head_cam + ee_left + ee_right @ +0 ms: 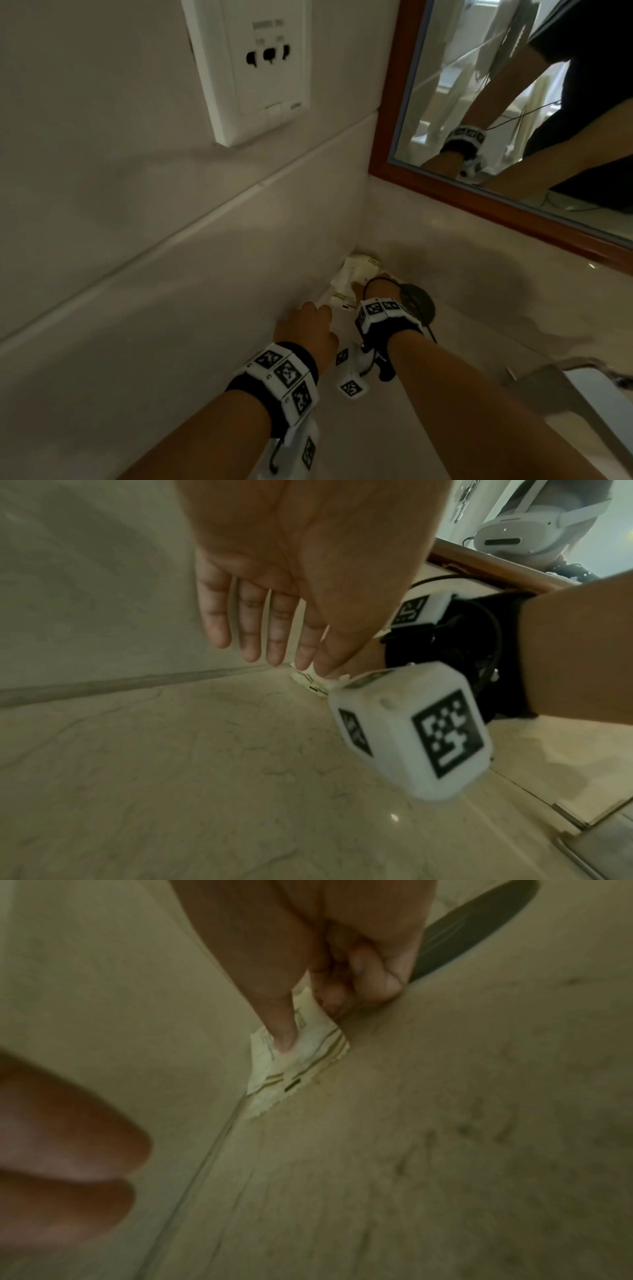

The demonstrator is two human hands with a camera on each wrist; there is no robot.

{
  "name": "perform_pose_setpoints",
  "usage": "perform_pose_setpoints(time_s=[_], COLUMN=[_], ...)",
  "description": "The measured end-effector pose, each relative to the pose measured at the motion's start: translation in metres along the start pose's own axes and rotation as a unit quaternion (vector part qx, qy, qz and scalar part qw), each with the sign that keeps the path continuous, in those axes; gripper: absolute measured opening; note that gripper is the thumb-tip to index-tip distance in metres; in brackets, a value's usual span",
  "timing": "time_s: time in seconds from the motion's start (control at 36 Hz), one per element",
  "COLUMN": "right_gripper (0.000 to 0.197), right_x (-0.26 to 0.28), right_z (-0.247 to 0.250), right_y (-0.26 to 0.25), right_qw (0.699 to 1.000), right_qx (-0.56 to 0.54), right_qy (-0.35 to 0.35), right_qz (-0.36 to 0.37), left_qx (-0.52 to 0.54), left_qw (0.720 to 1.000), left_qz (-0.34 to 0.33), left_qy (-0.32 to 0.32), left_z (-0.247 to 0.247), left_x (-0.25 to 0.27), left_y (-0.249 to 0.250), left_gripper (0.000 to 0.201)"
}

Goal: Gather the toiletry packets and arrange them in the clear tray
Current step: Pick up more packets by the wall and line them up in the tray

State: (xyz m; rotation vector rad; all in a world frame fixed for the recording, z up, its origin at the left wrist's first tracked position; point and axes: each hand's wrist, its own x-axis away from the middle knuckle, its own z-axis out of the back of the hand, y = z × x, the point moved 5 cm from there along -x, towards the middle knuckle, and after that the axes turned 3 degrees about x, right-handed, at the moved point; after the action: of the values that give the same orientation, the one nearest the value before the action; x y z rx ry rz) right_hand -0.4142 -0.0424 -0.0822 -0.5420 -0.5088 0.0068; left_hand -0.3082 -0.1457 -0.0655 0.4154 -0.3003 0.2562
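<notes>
I'm working at a marble worktop in a tiled bathroom corner. My left hand is hovering flat, holding nothing; beyond it my right hand is pinching thin, crinkly packets against the wall. They look light and slippery, best pinched by an edge.

Surface: my pale marbled countertop, glossy, with faint grey veins.
Edges: the far edge meets the tiled wall under the mirror frame; the left edge meets the side wall; a sink rim cuts into it at my near right.
Far-left corner: cream toiletry packets with olive stripes and zigzag ends, piled against the wall joint.
Beside the packets: a dark round object on the counter, half hidden.
</notes>
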Motion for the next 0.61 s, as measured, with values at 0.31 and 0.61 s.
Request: perform_pose_setpoints(time_s=[0.31,0.61], right_gripper=[0.045,0.037], right_x=[0.013,0.045], right_z=[0.026,0.062], right_y=[0.040,0.091], right_qw=[0.990,0.986], right_qx=[-0.123,-0.109], right_qy=[0.066,0.122], right_qz=[-0.036,-0.030], left_qx=[0.040,-0.072], left_qw=[0.999,0.997], left_qz=[-0.007,-0.015], left_qy=[0.003,0.003], left_z=[-0.001,-0.034], left_x=[-0.040,-0.114], left_y=[0.020,0.045], left_gripper=[0.041,0.064])
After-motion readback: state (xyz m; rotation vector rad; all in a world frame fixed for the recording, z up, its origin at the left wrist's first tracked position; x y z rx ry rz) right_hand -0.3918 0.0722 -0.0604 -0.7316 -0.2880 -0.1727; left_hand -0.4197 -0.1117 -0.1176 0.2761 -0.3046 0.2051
